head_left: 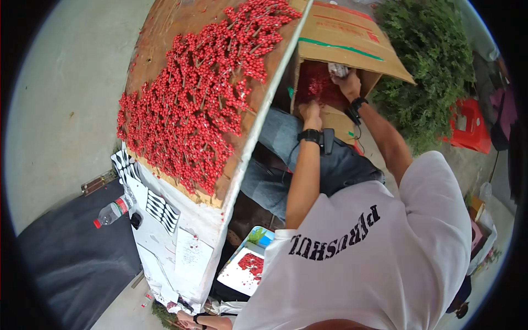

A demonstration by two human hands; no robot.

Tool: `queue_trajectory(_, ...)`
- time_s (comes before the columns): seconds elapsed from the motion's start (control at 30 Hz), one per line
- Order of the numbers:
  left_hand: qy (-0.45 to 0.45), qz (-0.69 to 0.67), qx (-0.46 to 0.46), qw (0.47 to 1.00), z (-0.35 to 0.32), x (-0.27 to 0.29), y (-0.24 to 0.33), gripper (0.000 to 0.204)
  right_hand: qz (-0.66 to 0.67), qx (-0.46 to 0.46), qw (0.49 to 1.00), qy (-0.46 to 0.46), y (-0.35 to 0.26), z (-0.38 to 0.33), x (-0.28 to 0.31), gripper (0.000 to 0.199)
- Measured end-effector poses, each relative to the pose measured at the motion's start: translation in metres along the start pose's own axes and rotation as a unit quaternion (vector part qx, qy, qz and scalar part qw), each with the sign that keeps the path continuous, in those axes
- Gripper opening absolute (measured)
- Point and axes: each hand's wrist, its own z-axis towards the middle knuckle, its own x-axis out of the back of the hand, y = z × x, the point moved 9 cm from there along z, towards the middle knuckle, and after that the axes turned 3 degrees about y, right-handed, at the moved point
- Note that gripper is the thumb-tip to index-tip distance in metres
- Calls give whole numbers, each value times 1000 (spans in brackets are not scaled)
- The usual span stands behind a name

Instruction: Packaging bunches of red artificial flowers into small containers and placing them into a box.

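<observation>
Inside the open cardboard box (341, 34), both of my hands are at work over a deep red mass (335, 94). My left hand (312, 114) is closed at the box's near edge around the lower end of a bunch of red berry sprigs (315, 87); its fingertips are partly hidden. Just to the right and farther in, my right hand (347, 85) is closed on a small white and silvery thing (337, 70), whose kind I cannot make out. Black bands with small devices circle both wrists.
Many red berry sprigs (192, 104) cover the wooden table (165, 22) on the left. Beyond its near end are a plastic bottle (114, 211) and a tray of loose berries (242, 275). Another person's hand (190, 320) shows below. Green foliage (423, 60) and a red stool (472, 126) stand right.
</observation>
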Motion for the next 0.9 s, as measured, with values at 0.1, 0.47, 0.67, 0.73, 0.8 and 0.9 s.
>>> queue_trajectory(0.1,18,3,-8,1000,8,5,-6,27,-117,-62,987,-89,36,17,-42,72)
queue_trajectory(0.47,56,51,-19,997,11,9,-10,17,83,-122,968,-202,22,-2,-179,47)
queue_trajectory(0.67,49,32,7,998,15,8,-19,23,540,-183,737,-363,-5,-38,-186,45)
queue_trajectory(0.73,42,-10,-2,999,21,8,-21,26,556,-195,714,-378,-4,-46,-166,46)
queue_trajectory(0.8,18,-2,4,1000,28,9,-25,29,607,-213,666,-378,0,-58,-138,50)
queue_trajectory(0.9,-25,-66,4,998,41,1,-31,32,459,-325,775,-289,47,-53,-81,65)
